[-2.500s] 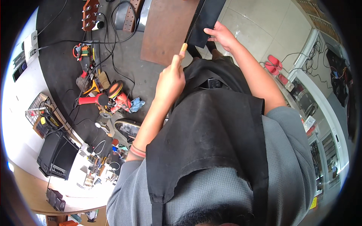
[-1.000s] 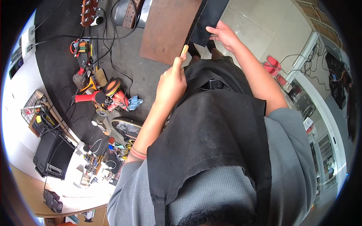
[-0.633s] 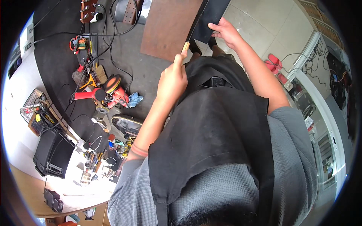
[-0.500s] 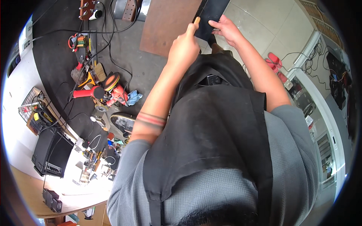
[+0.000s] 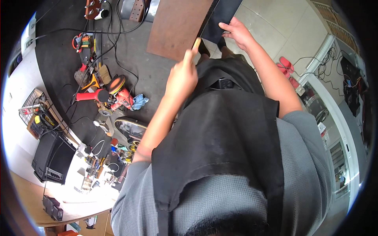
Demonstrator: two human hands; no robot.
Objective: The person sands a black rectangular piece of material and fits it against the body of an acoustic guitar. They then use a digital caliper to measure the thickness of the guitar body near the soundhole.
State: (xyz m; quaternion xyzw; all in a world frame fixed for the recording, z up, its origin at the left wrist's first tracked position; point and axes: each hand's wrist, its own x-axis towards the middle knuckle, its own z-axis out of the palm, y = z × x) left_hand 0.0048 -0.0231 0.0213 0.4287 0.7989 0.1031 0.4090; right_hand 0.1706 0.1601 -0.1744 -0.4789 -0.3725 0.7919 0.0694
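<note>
My left hand [image 5: 182, 78] is closed around a thin pale wooden stick [image 5: 196, 42], whose tip touches the near edge of a black panel [image 5: 223, 13]. My right hand [image 5: 236, 32] lies flat on that panel's lower part, fingers spread, holding it steady. A brown board [image 5: 177, 25] lies just left of the panel on the dark bench top [image 5: 130, 51]. A black apron [image 5: 224, 133] over a grey shirt fills the lower middle of the view and hides what is below the hands.
A red polisher [image 5: 116, 92], a blue cloth [image 5: 138, 101] and cables [image 5: 114, 39] lie on the bench at left. A black amplifier [image 5: 51, 157] and a wire basket [image 5: 33, 114] stand farther left. Red slippers [image 5: 286, 65] sit on the tiled floor at right.
Half a second ago my left hand ran the stick up along the panel's edge; now it is back down near the lower corner. My right hand stays on the panel.
</note>
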